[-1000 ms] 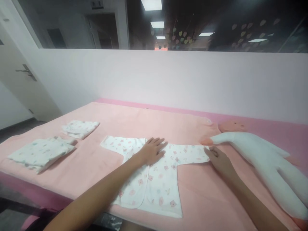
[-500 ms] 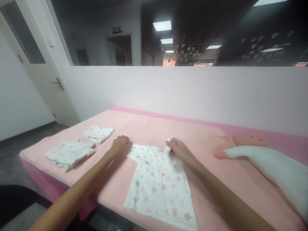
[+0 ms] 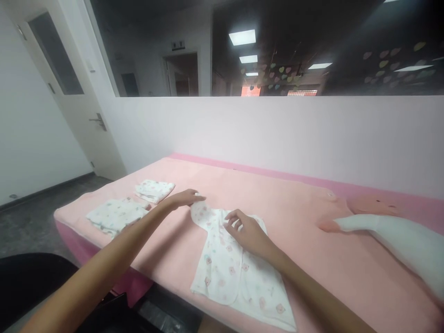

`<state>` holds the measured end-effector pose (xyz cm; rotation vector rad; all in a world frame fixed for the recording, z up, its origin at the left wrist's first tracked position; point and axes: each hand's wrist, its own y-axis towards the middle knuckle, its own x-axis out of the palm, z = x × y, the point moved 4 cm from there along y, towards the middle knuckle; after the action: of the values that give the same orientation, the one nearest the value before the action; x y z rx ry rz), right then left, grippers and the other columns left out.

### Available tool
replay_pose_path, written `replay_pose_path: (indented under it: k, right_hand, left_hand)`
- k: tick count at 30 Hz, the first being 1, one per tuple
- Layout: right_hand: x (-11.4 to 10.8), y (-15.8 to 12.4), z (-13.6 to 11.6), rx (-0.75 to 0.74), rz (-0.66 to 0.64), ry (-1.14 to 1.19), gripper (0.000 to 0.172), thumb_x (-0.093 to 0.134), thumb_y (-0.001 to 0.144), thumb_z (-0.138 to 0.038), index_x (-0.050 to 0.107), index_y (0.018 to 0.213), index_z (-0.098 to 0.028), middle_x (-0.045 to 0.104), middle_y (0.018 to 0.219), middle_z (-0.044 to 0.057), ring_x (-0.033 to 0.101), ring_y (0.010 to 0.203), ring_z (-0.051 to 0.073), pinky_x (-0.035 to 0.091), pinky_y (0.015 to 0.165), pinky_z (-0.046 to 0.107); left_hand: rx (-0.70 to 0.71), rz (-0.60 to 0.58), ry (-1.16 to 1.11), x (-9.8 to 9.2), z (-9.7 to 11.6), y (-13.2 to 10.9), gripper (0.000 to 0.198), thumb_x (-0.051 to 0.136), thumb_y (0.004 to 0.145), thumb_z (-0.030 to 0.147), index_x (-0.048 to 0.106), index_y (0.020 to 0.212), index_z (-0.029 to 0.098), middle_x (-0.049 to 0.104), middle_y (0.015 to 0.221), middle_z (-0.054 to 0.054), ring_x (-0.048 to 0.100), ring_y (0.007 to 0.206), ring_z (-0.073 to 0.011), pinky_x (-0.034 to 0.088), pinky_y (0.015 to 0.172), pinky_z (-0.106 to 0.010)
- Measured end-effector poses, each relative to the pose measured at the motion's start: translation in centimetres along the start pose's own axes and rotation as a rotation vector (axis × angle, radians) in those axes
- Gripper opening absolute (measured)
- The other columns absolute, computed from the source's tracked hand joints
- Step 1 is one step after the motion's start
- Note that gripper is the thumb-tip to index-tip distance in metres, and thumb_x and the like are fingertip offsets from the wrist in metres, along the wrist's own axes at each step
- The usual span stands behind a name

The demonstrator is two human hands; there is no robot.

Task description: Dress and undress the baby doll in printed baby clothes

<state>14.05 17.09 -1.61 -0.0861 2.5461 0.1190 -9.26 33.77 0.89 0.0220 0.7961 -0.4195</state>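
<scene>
A white baby shirt point(image 3: 229, 266) with small pink prints lies on the pink padded table point(image 3: 298, 217), its right sleeve folded in over the body. My left hand point(image 3: 183, 198) pinches the end of the shirt's left sleeve and holds it a little above the table. My right hand point(image 3: 248, 231) rests on the upper middle of the shirt, fingers loosely curled and apart, holding nothing.
Two folded printed garments point(image 3: 116, 213) point(image 3: 155, 189) lie at the table's left end. A baby doll in a white suit point(image 3: 391, 236) lies at the right. A low white wall runs behind the table. A door point(image 3: 65, 92) stands at the left.
My right hand has brought the right sleeve in over the shirt and let go. My left hand moved from the shirt's middle to the left sleeve and gripped its end. The view shifted right.
</scene>
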Motion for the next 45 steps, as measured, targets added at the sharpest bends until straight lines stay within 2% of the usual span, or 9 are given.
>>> replay_pose_path:
  k: [5, 7, 11, 14, 18, 21, 24, 36, 45]
  right_hand:
    - [0.1, 0.9, -2.3, 0.072, 0.007, 0.013, 0.052, 0.070, 0.087, -0.068, 0.066, 0.115, -0.024, 0.076, 0.110, 0.006, 0.071, 0.088, 0.022, 0.053, 0.074, 0.033]
    - [-0.4, 1.7, -1.8, 0.104, 0.069, 0.018, 0.043, 0.064, 0.094, -0.062, 0.070, 0.109, -0.023, 0.077, 0.099, 0.006, 0.072, 0.085, 0.023, 0.052, 0.074, 0.033]
    - [-2.2, 2.2, 0.3, 0.119, 0.158, 0.032, 0.032, 0.064, 0.095, -0.050, 0.074, 0.098, -0.020, 0.078, 0.097, 0.007, 0.073, 0.090, 0.026, 0.052, 0.075, 0.032]
    - [-3.7, 1.7, 1.7, 0.162, 0.178, 0.033, 0.036, 0.069, 0.090, -0.053, 0.074, 0.089, -0.018, 0.077, 0.088, 0.008, 0.072, 0.084, 0.025, 0.052, 0.074, 0.031]
    - [-4.5, 0.9, 2.8, 0.186, 0.180, 0.002, 0.035, 0.071, 0.088, -0.053, 0.073, 0.086, -0.018, 0.076, 0.086, 0.008, 0.071, 0.084, 0.026, 0.052, 0.073, 0.032]
    - [-4.3, 0.7, 3.8, 0.161, 0.169, 0.025, 0.030, 0.070, 0.089, -0.047, 0.072, 0.102, -0.020, 0.078, 0.104, 0.008, 0.072, 0.095, 0.025, 0.054, 0.080, 0.033]
    - [-3.8, 0.5, 5.8, 0.206, 0.163, 0.019, 0.030, 0.071, 0.089, -0.044, 0.068, 0.109, -0.022, 0.077, 0.112, 0.007, 0.072, 0.099, 0.024, 0.054, 0.084, 0.033]
    - [-3.3, -2.5, 10.5, 0.246, 0.176, 0.035, 0.036, 0.071, 0.086, -0.045, 0.062, 0.114, -0.025, 0.076, 0.091, 0.002, 0.072, 0.078, 0.021, 0.052, 0.066, 0.029]
    - [-3.3, -3.5, 10.5, 0.200, 0.224, -0.111, 0.058, 0.062, 0.090, -0.042, 0.046, 0.144, -0.026, 0.063, 0.078, -0.005, 0.068, 0.071, 0.021, 0.051, 0.069, 0.032]
  left_hand:
    - [0.260, -0.252, -0.441, 4.2, 10.1, -5.2, 0.053, 0.073, 0.088, 0.060, 0.066, 0.116, 0.016, 0.070, 0.115, -0.010, 0.066, 0.097, -0.0204, 0.053, 0.091, -0.036]
    - [0.406, -0.185, -0.427, 5.5, 12.5, -8.2, 0.044, 0.065, 0.097, 0.056, 0.065, 0.119, 0.019, 0.070, 0.121, -0.010, 0.066, 0.106, -0.0222, 0.053, 0.095, -0.039]
    - [0.819, 0.204, -0.165, 8.0, 12.8, -14.7, 0.022, 0.053, 0.106, 0.039, 0.064, 0.113, 0.020, 0.070, 0.115, -0.010, 0.063, 0.109, -0.0237, 0.049, 0.101, -0.042]
    - [1.047, 0.096, 0.132, 12.2, 11.1, -17.0, 0.022, 0.050, 0.106, 0.036, 0.065, 0.112, 0.020, 0.072, 0.112, -0.011, 0.064, 0.109, -0.0253, 0.048, 0.102, -0.043]
    - [0.752, 0.081, 0.330, 16.1, 8.1, -12.5, 0.052, 0.042, 0.108, 0.055, 0.059, 0.139, 0.018, 0.062, 0.147, -0.018, 0.056, 0.137, -0.0346, 0.041, 0.116, -0.053]
    - [0.425, 0.018, 0.376, 17.6, 6.3, -7.8, 0.065, 0.022, 0.110, 0.056, 0.072, 0.121, 0.015, 0.073, 0.128, -0.019, 0.067, 0.121, -0.0363, 0.047, 0.108, -0.053]
    - [0.274, -0.046, 0.450, 18.6, 5.1, -5.5, 0.076, 0.013, 0.109, 0.055, 0.077, 0.110, 0.015, 0.079, 0.111, -0.019, 0.072, 0.109, -0.0367, 0.051, 0.101, -0.052]
    - [0.351, -0.064, 0.549, 18.5, 4.8, -6.9, 0.061, 0.023, 0.109, 0.043, 0.068, 0.076, 0.018, 0.074, 0.081, -0.012, 0.068, 0.075, -0.0268, 0.050, 0.078, -0.041]
    - [0.649, 0.025, 0.502, 15.6, 4.2, -14.1, 0.043, 0.044, 0.109, 0.044, 0.057, 0.144, 0.022, 0.063, 0.142, -0.014, 0.057, 0.130, -0.0319, 0.047, 0.109, -0.050]
